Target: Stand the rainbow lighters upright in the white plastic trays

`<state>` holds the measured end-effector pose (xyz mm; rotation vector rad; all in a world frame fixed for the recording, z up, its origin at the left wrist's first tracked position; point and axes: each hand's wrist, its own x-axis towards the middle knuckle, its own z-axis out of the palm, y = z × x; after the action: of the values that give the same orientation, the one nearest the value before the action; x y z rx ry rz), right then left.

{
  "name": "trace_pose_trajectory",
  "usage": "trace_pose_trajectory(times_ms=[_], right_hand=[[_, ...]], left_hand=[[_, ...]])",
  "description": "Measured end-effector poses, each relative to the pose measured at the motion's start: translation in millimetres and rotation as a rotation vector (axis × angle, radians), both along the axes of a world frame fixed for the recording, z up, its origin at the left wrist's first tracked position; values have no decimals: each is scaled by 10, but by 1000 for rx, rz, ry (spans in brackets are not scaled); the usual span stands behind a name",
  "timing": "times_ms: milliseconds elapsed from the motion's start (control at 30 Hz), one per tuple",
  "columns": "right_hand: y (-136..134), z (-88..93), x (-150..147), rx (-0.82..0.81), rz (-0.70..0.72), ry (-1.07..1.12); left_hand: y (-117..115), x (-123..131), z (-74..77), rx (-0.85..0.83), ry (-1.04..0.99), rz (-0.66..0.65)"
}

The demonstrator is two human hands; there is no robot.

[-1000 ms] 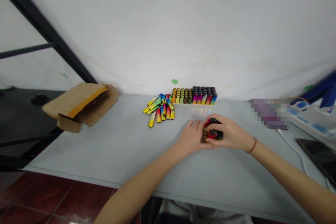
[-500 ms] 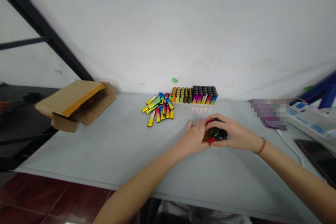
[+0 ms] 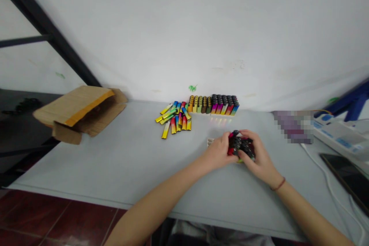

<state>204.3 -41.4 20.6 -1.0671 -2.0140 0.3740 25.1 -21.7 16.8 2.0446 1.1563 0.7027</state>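
Between my two hands is a cluster of black-topped lighters point(image 3: 241, 145), some with red and pink bodies. My left hand point(image 3: 220, 152) is wrapped round its left side, and my right hand point(image 3: 256, 157) grips its right side. Part of a pale tray point(image 3: 210, 142) with holes shows behind my left hand. Farther back, a loose pile of shiny multicoloured lighters point(image 3: 173, 125) lies on the table. Beside it, against the wall, stand a block of yellow, orange and dark lighters point(image 3: 198, 104) and a block of black-topped ones point(image 3: 225, 105), both upright in rows.
An open cardboard box point(image 3: 77, 107) lies at the table's left end. On the right are a blurred-out item point(image 3: 294, 127), a white power strip point(image 3: 343, 134), a dark phone point(image 3: 346, 177) and a white cable point(image 3: 324, 169). The grey table point(image 3: 115, 173) has its front edge near me.
My right hand has turned and moved slightly right and down, its thumb now at the front of the cluster. More black tops show, and the pale tray's edge has come into sight.
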Motion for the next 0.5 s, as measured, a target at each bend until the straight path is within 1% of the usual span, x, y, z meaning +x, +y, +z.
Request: trace_pose_trajectory(times_ms=[133, 233, 300, 400, 500], right_hand=[[0, -95, -76, 158, -125, 15], [5, -108, -99, 229, -210, -1], [-6, -90, -111, 248, -219, -15], [-35, -54, -134, 276, -215, -5], [-61, -43, -149, 307, -217, 9]], left_hand=[[-53, 12, -13, 23, -49, 20], [-90, 41, -29, 66, -96, 26], [-102, 65, -32, 75, -148, 39], [-99, 78, -25, 40, -225, 38], [-90, 49, -12, 8, -239, 22]])
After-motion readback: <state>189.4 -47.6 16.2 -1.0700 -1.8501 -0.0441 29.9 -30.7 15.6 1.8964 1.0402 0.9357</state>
